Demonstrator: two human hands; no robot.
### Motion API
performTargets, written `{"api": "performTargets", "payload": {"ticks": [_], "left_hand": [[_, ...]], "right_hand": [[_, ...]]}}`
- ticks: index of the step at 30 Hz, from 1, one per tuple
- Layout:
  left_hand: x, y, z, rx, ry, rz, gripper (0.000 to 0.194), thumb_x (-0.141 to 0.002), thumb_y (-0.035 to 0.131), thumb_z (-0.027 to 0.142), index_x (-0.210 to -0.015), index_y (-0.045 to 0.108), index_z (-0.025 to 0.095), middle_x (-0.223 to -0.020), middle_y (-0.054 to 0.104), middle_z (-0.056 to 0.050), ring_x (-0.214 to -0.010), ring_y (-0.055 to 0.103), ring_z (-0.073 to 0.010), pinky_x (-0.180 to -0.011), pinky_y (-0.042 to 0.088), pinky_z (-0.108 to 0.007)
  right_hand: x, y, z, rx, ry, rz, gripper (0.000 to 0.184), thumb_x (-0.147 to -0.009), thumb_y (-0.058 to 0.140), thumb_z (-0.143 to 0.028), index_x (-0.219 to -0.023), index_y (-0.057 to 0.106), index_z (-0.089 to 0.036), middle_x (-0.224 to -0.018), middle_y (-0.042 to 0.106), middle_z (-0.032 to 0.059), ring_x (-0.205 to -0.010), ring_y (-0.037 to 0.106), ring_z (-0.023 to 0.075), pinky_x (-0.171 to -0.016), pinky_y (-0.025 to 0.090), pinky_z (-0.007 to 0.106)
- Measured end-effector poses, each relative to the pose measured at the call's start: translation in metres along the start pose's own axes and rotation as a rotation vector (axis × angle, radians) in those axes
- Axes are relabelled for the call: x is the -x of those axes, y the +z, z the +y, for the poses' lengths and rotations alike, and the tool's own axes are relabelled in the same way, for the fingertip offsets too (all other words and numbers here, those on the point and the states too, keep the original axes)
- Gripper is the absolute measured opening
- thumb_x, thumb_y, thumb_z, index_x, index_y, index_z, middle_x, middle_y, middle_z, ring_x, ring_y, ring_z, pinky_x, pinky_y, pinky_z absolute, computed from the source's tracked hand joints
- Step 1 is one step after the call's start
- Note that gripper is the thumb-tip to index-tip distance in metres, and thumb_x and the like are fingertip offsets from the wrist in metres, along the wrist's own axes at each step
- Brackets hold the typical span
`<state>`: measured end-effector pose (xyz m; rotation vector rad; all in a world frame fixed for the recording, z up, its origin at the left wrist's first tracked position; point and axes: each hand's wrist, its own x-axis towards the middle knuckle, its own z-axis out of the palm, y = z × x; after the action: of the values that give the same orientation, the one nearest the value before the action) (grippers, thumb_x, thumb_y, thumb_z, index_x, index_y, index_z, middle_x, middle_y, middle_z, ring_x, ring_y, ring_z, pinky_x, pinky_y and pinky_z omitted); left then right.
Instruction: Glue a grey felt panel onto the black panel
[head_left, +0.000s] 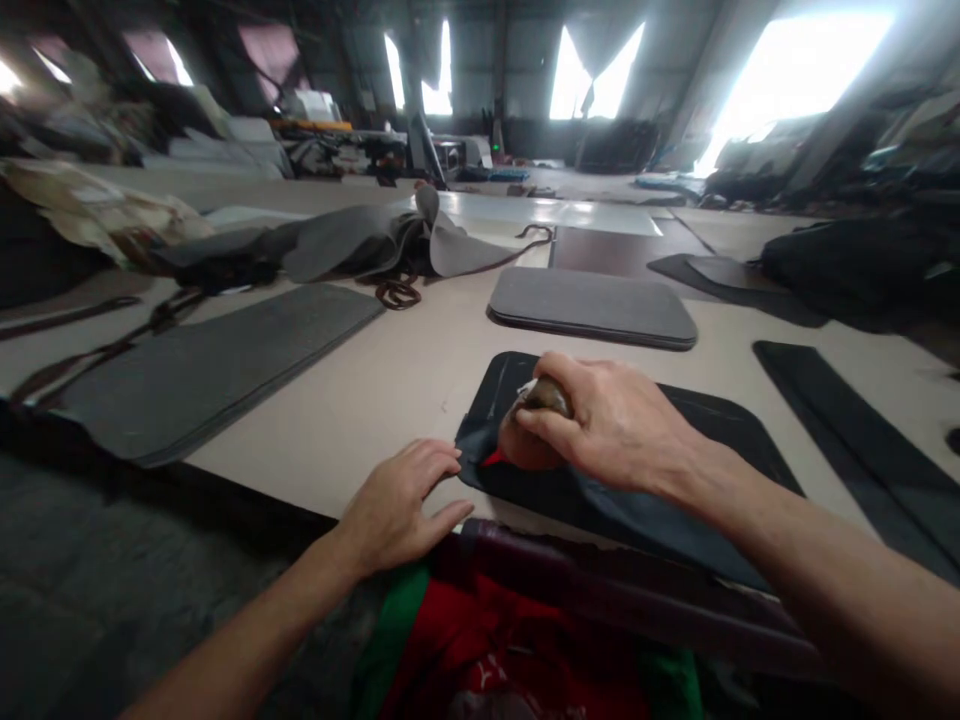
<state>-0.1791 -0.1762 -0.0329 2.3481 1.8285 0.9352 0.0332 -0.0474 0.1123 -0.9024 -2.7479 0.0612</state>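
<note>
Watch it: your L hand [397, 500] has just its fingertips at the L end of the dark panel [720, 430], so a hard shove w/ the rounded tool [525, 442] could prob. skid or crease it. L fingers half open, gripping nothing; R hand [622, 425] fingers closed round the tool. Panel's on the tabletop [315, 420] nr front edge, long axis approx. L–R, R end angled twd you.

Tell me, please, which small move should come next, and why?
Perhaps let the left hand press the left edge of the black panel flat: its fingertips are already right at that edge, and the right hand grips a rounded tool over the panel's left part, so steadying might help.
</note>
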Motion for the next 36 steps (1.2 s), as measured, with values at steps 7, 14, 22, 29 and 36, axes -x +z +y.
{"api": "performTargets", "payload": {"ticks": [7, 14, 22, 29, 36], "left_hand": [[-0.001, -0.001, 0.000, -0.007, 0.018, -0.001, 0.023, -0.093, 0.066, 0.035, -0.107, 0.056, 0.020, -0.120, 0.061, -0.009, -0.115, 0.057, -0.0255, -0.099, 0.048, -0.042], [-0.001, 0.001, -0.003, -0.039, 0.014, -0.001, 0.024, -0.093, 0.065, 0.037, -0.108, 0.056, 0.020, -0.122, 0.061, -0.008, -0.116, 0.057, -0.0246, -0.100, 0.047, -0.041], [-0.001, 0.000, -0.007, -0.061, 0.039, 0.006, 0.026, -0.095, 0.062, 0.042, -0.108, 0.056, 0.022, -0.122, 0.061, -0.007, -0.114, 0.058, -0.0239, -0.098, 0.047, -0.039], [0.001, 0.001, -0.012, -0.099, 0.064, -0.001, 0.030, -0.096, 0.059, 0.049, -0.111, 0.057, 0.023, -0.123, 0.061, -0.006, -0.114, 0.058, -0.0238, -0.099, 0.046, -0.036], [0.001, 0.005, -0.023, -0.145, 0.045, -0.019, 0.038, -0.095, 0.055, 0.058, -0.116, 0.057, 0.025, -0.126, 0.060, -0.003, -0.115, 0.058, -0.0241, -0.103, 0.043, -0.036]], "right_hand": [[0.009, -0.009, 0.013, 0.060, 0.032, -0.021, 0.019, -0.090, 0.056, -0.041, -0.091, 0.057, -0.022, -0.081, 0.067, 0.0036, -0.069, 0.057, 0.0213, -0.058, 0.025, 0.030], [0.033, -0.023, 0.040, 0.077, 0.131, -0.070, 0.021, -0.087, 0.056, -0.043, -0.093, 0.061, -0.024, -0.077, 0.065, 0.0026, -0.067, 0.055, 0.0207, -0.058, 0.026, 0.030], [0.066, -0.035, 0.065, 0.052, 0.272, -0.094, 0.022, -0.086, 0.056, -0.045, -0.091, 0.061, -0.023, -0.074, 0.062, 0.0014, -0.063, 0.051, 0.0179, -0.057, 0.025, 0.029], [0.102, -0.050, 0.090, 0.073, 0.408, -0.130, 0.026, -0.087, 0.055, -0.047, -0.093, 0.062, -0.023, -0.077, 0.063, 0.0011, -0.066, 0.053, 0.0175, -0.057, 0.028, 0.028], [0.153, -0.063, 0.123, 0.083, 0.600, -0.090, 0.034, -0.087, 0.054, -0.054, -0.094, 0.064, -0.022, -0.076, 0.064, 0.0026, -0.066, 0.055, 0.0185, -0.057, 0.030, 0.028]]}}
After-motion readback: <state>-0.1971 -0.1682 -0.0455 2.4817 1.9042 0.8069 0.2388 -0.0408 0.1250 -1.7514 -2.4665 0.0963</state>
